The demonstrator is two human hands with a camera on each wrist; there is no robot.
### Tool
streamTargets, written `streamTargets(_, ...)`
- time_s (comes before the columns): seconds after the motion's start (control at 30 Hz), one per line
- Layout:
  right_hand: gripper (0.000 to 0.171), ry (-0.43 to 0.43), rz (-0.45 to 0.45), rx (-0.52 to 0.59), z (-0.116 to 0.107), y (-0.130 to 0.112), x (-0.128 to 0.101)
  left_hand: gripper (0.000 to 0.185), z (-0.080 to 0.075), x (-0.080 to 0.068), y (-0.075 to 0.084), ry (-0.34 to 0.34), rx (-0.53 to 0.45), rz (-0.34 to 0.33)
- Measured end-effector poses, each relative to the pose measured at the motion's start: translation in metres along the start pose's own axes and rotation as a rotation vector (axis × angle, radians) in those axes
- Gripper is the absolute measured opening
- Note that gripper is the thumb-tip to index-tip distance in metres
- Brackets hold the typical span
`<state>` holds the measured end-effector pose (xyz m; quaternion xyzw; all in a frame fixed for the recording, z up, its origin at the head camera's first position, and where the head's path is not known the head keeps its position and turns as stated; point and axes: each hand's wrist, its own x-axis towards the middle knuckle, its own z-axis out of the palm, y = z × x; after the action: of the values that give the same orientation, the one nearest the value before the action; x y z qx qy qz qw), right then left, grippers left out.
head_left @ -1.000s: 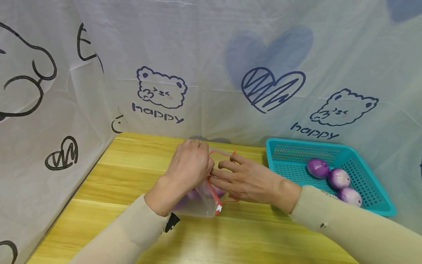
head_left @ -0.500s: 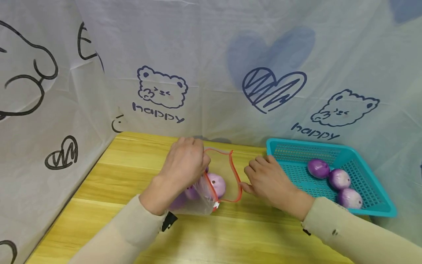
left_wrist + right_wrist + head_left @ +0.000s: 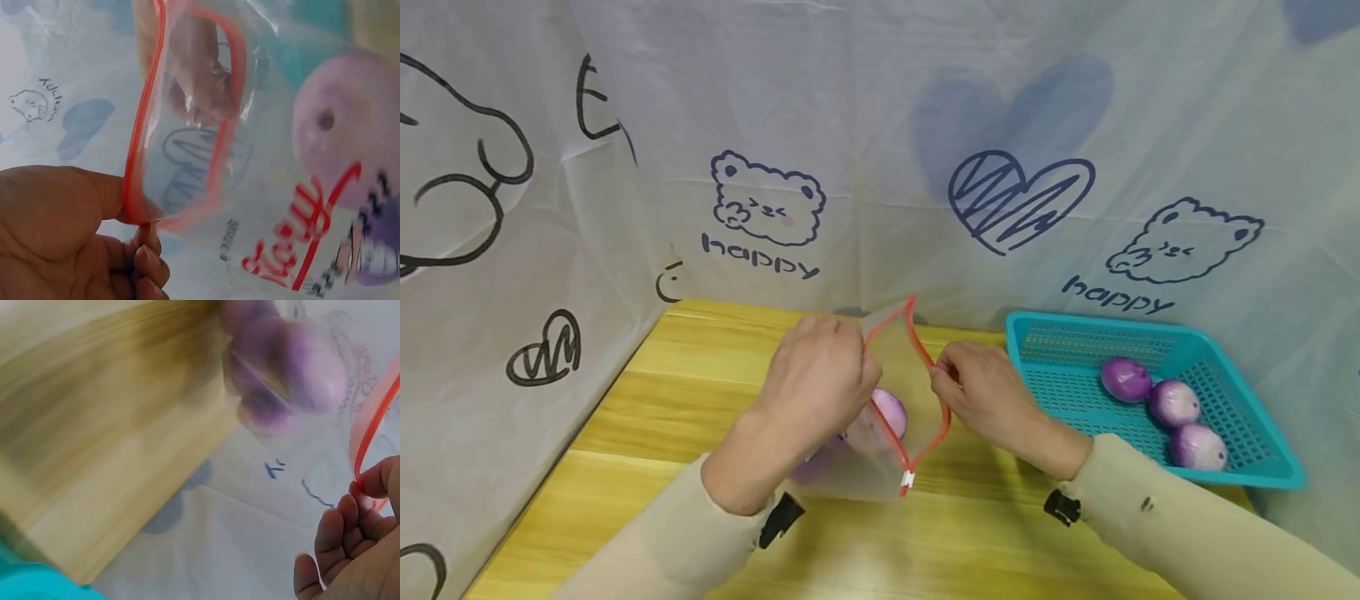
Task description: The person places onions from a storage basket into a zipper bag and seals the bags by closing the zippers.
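A clear zip bag (image 3: 857, 471) with a red zip edge stands with its mouth spread wide, a white slider (image 3: 907, 480) at its near corner. My left hand (image 3: 820, 371) pinches the left red edge between thumb and forefinger; the left wrist view shows this grip and red print on the plastic. My right hand (image 3: 988, 392) pinches the opposite red edge, seen also in the right wrist view. Inside the bag lie several purple-and-white onions, one pale onion (image 3: 890, 412) showing through the mouth. The others are blurred by plastic or hidden behind the left hand.
A turquoise plastic basket (image 3: 1150, 327) stands on the right of the wooden table (image 3: 880, 550), holding three onions, one of them a purple onion (image 3: 1126, 380). A printed cloth (image 3: 880, 167) hangs behind the table and along its left side.
My right hand first drew back from the bag's mouth, then took hold of its right red edge. The mouth now stands taller and wider. My left hand keeps its grip.
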<state>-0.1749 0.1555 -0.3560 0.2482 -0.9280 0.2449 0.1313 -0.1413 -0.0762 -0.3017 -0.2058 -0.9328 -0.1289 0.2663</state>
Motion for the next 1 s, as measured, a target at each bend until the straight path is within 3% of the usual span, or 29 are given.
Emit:
streamTargets(0.17, 0.018, 0.056, 0.062, -0.04, -0.008, -0.005, 0.009, 0.023, -0.014, 0.006, 0.003, -0.025, -0.031, -0.172)
streamTargets(0.3, 0.016, 0.057, 0.136, -0.067, -0.011, -0.003, 0.011, 0.022, -0.014, 0.009, 0.0, -0.035, -0.031, -0.21)
streamTargets(0.37, 0.016, 0.035, 0.144, -0.081, -0.01, -0.002, 0.011, 0.021, -0.008, 0.01, -0.001, -0.041, -0.001, -0.175)
streamTargets(0.53, 0.019, 0.027, 0.117, -0.163, -0.002, 0.008, 0.013, 0.021, 0.021, 0.01, 0.002, 0.031, 0.144, 0.033)
streamTargets(0.6, 0.02, 0.028, 0.106, -0.195, 0.002, 0.015, 0.013, 0.021, 0.032, 0.01, 0.004, 0.03, 0.19, 0.088)
streamTargets(0.77, 0.024, -0.012, 0.119, -0.265, 0.009, 0.031, 0.008, 0.025, 0.054, 0.011, 0.007, -0.073, 0.242, 0.132)
streamTargets(1.0, 0.031, -0.089, 0.146, -0.414, 0.016, 0.049, 0.0, 0.025, 0.066, 0.009, 0.012, -0.108, 0.28, 0.197)
